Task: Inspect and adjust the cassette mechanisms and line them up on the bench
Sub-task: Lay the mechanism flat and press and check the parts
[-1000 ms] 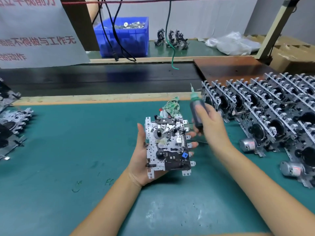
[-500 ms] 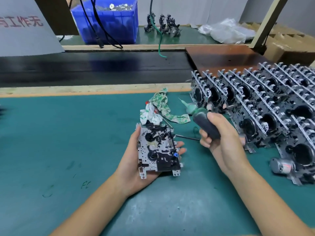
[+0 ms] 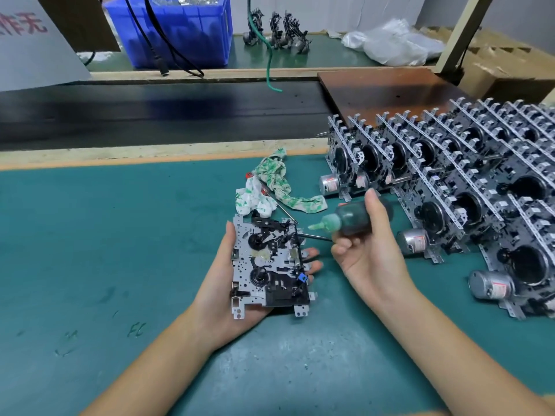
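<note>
A silver and black cassette mechanism [image 3: 267, 265] lies face up in the palm of my left hand [image 3: 223, 301], thumb along its left edge and fingertips curling past its right edge. My right hand [image 3: 365, 250] grips a small dark green bottle [image 3: 351, 222] tipped sideways. Its pale green nozzle points left, just short of the mechanism's upper right corner. Rows of finished mechanisms [image 3: 450, 181] stand on edge on the bench at the right, their motors facing the front.
A green-stained white rag [image 3: 270, 190] and a thin screwdriver [image 3: 280, 207] lie on the green mat [image 3: 105, 250] behind the held mechanism. A black conveyor belt [image 3: 150, 112] runs across the back. Beyond it are a blue bin [image 3: 180, 34], cables, more mechanisms [image 3: 276, 31] and a plastic bag.
My right hand tipped the bottle from upright to lying sideways, nozzle turned left toward the mechanism. The view swung right, so the mechanisms at the left edge dropped out.
</note>
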{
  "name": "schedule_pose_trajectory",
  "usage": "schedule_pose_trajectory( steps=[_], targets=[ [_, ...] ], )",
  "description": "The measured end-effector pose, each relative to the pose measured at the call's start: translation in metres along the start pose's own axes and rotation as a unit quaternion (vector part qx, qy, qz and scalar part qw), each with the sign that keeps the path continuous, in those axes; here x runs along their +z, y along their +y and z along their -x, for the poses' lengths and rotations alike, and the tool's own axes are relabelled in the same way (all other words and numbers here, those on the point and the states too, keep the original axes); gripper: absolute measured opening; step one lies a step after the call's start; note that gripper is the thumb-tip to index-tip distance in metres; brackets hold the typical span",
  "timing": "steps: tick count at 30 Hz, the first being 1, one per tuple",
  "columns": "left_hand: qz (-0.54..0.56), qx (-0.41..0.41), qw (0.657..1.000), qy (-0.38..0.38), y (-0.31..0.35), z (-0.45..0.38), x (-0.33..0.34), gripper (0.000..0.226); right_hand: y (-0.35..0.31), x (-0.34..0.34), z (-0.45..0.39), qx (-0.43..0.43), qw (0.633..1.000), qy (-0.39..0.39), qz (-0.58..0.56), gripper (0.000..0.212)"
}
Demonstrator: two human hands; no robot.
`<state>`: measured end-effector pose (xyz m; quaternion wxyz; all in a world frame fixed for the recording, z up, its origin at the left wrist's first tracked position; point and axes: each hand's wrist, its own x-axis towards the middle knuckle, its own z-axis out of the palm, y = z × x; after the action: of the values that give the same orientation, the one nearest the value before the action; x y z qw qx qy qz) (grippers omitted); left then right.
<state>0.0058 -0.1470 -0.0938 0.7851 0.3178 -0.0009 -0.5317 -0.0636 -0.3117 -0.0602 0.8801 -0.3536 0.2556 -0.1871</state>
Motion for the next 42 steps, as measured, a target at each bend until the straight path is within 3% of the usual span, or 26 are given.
schedule_pose_trajectory(
  steps=[8, 12, 42],
  targets=[
    [-0.008, 0.0, 1.0, 0.002, 0.0002, 0.0003, 0.0025, 0.079, 0.0097, 0.0014, 0.002, -0.11, 0.989, 0.04, 0.094, 0.03],
    [-0.007, -0.001, 1.0, -0.001, -0.0001, 0.0, 0.0019, 0.079, 0.0084, 0.0022, 0.0022, -0.141, 0.986, 0.039, 0.084, 0.03],
    [0.003, 0.0, 1.0, 0.01, -0.0002, -0.0005, 0.0008, 0.078, 0.0081, 0.001, 0.0022, -0.166, 0.975, 0.015, 0.15, 0.03]
  ],
)
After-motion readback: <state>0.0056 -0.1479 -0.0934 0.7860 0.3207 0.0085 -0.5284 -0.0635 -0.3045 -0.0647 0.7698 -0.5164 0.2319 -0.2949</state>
